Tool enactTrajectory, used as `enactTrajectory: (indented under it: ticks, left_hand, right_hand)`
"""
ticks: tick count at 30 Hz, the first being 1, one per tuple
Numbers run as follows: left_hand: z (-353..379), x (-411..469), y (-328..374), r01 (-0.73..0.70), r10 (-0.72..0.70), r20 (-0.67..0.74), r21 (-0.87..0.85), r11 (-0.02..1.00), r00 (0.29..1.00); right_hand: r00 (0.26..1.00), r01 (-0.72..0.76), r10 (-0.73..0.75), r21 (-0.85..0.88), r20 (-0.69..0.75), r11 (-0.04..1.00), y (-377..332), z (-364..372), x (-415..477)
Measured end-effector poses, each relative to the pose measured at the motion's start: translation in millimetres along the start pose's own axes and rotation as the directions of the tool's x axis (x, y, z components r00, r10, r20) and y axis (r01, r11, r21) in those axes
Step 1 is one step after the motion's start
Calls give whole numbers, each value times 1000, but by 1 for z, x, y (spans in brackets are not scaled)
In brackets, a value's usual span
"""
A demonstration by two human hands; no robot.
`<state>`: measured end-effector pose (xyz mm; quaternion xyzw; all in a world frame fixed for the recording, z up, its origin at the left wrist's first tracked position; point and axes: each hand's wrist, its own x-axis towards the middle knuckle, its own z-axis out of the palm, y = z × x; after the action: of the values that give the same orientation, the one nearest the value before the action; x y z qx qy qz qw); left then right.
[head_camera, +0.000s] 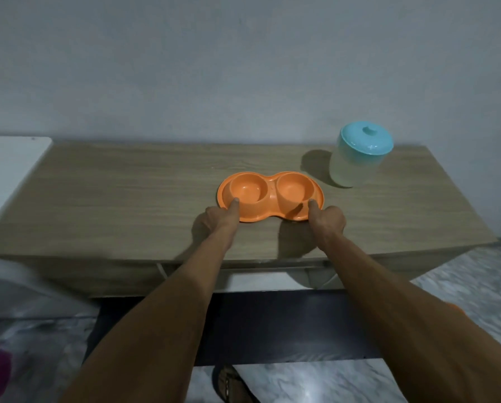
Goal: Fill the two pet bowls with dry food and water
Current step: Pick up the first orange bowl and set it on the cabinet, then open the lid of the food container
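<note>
An orange double pet bowl (270, 185) lies on the wooden table (127, 199), right of centre. Both of its round wells look empty. My left hand (220, 218) grips the bowl's near left rim, thumb on top. My right hand (326, 218) grips the near right rim the same way. A translucent jar with a turquoise lid (359, 157) stands upright behind and to the right of the bowl, apart from it. What the jar holds cannot be made out.
A grey wall rises right behind the table. A white surface (11, 170) adjoins the table's left end. Marbled floor (476, 280) shows to the right and below, with a sandalled foot (231, 382) at the bottom. The table's front edge lies just under my wrists.
</note>
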<state>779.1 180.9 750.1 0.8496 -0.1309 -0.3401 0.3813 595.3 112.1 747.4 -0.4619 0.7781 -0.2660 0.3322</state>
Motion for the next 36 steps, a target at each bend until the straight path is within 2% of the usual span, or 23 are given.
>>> enactTrajectory:
  ticks: [7,11,15,21,27,33,36]
  left_hand:
    - [-52,-53,-56,-139,122,-111,-154,978,986]
    - [-78,-65,-113,-141,99,-193,-220,965,976]
    - [-88,-62,-157,-119,73,-171,-279,953,983]
    - [-69,-16,-221,-247,229,-106,-214,945,968]
    - [-32,64,-270,-401,393,-84,-169,900,916]
    - [-2,109,-266,-447,444,-55,-145,883,895]
    - [6,127,-261,-424,420,-65,-196,884,905]
  right_hand:
    - [999,47,-45,125,-16,991,47,-8,-78]
    - [995,81,-90,186,39,979,85,7,-126]
    - [983,121,-145,195,113,973,120,39,-153]
    - [949,228,-270,233,163,945,163,120,-152]
    - [921,323,-374,326,109,889,193,211,-135]
    - [861,474,-508,382,-16,793,188,264,-114]
    - [858,489,-512,386,-49,782,177,276,-102]
